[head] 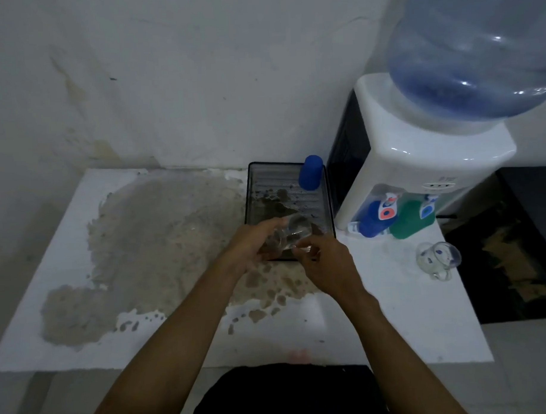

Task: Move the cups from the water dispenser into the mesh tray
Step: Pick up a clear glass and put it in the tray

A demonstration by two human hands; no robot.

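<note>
Head view: my left hand and right hand together clasp a clear glass cup, tilted, above the mesh tray's near edge; a blue cup stands beyond my grip.

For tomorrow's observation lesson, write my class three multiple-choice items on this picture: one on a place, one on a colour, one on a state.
1. Where does the blue plastic cup already moved stand?
A. In the far right corner of the black mesh tray
B. On the dark floor
C. On top of the water bottle

2. What colours are the two cups under the taps of the white water dispenser?
A. Red and yellow
B. Blue and green
C. Both white

3. How is the clear glass cup over the tray's near end held?
A. Standing free
B. Tilted, between the left hand and right hand
C. In the right hand alone

Answers: 1 A, it stands upside down by the tray's far right rim; 2 B, one of each sits below the taps; 3 B, fingers of both hands touch it.
</note>
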